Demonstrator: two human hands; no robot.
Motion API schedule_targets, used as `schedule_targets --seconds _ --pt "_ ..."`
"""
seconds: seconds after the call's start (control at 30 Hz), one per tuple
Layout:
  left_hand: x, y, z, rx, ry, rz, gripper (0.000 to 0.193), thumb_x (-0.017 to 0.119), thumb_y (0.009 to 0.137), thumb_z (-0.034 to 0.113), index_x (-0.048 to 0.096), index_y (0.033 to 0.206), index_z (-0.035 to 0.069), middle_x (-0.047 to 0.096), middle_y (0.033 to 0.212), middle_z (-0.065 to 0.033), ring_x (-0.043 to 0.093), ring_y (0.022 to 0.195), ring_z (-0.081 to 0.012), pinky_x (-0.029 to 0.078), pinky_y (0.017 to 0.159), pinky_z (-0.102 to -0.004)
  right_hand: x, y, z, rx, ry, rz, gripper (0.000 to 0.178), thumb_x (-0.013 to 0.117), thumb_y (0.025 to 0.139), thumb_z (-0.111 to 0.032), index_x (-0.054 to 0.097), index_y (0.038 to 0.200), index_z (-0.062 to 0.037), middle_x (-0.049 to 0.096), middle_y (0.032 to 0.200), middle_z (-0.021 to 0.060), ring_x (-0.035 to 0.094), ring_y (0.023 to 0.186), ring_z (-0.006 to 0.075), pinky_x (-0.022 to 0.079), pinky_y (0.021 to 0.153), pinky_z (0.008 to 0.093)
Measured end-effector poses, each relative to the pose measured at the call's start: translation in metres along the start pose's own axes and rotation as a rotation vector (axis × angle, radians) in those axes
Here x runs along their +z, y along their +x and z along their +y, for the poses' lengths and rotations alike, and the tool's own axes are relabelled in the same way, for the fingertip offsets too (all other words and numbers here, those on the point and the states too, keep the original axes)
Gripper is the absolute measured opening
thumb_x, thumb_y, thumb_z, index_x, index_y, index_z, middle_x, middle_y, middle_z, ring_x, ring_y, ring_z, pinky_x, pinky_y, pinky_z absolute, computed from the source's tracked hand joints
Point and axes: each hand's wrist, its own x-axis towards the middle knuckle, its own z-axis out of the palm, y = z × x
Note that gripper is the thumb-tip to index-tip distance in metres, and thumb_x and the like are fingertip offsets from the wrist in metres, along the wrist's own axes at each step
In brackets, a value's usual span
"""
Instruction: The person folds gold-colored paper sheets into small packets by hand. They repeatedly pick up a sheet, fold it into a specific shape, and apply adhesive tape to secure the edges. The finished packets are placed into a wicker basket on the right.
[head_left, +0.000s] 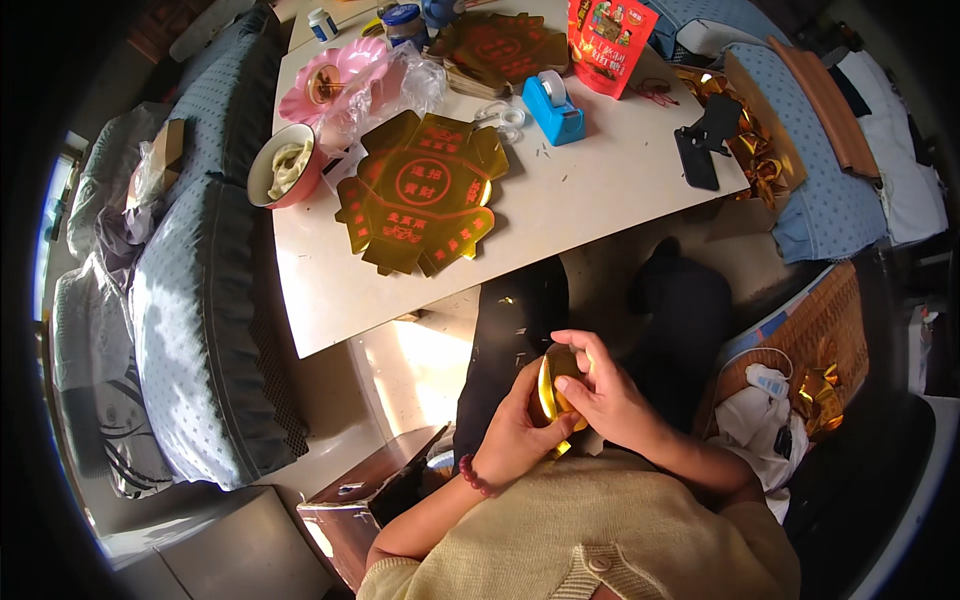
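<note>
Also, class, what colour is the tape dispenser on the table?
The tape dispenser is bright blue; see the head view.

"Where's the left hand (pixel 512 428)?"

"Between five and six o'clock, bent in a grip; thumb (pixel 560 430) toward two."

"The right hand (pixel 612 402)?"

"Beside it, near four; fingers (pixel 582 344) arched toward ten; right forearm (pixel 705 468) behind; left forearm (pixel 425 525) between six and seven; left fingertips perhaps curled, mostly hidden."

The left hand (pixel 512 425) and right hand (pixel 608 395) grip 1 folded gold piece (pixel 547 392) before the tan top (pixel 620 510). On the table (pixel 325 285), 1 flat gold cutout (pixel 422 205) lies near 1 bowl (pixel 308 182) and 1 blue tape dispenser (pixel 556 118).
</note>
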Motion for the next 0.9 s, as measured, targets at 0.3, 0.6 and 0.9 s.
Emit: schedule_targets --seconds 0.3,0.6,0.9 --pt "-0.005 0.001 -0.007 0.049 0.214 -0.057 0.076 0.07 0.09 0.008 0.028 0.153 0.006 0.06 0.125 -0.0095 0.063 0.104 -0.0132 0.053 0.088 -0.0283 0.001 0.002 -0.001 0.104 0.193 -0.031 0.053 0.058 0.088 0.003 0.039 0.137 -0.0061 0.058 0.093 0.0065 0.055 0.077 0.0105 0.048 0.066 0.0266" --pt "0.001 0.005 -0.008 0.11 0.136 0.033 0.068 0.071 0.089 0.004 0.035 0.147 0.005 0.062 0.122 -0.0086 0.063 0.107 -0.0145 0.054 0.088 -0.0286 0.0 0.001 -0.018 -0.027 -0.116 -0.028 0.05 0.066 0.091 -0.002 0.045 0.136 -0.0058 0.065 0.092 0.0108 0.065 0.074 0.017 0.054 0.065 0.0293" --pt "-0.003 0.001 -0.005 -0.056 -0.021 0.176 0.061 0.068 0.089 0.0 0.038 0.142 0.005 0.06 0.103 -0.0036 0.062 0.083 -0.0087 0.052 0.062 -0.0217 -0.046 0.009 -0.001 -0.053 0.023 -0.016 0.039 0.054 0.104 -0.021 0.055 0.138 -0.0015 0.058 0.137 0.0104 0.055 0.125 0.0173 0.045 0.104 0.0317"
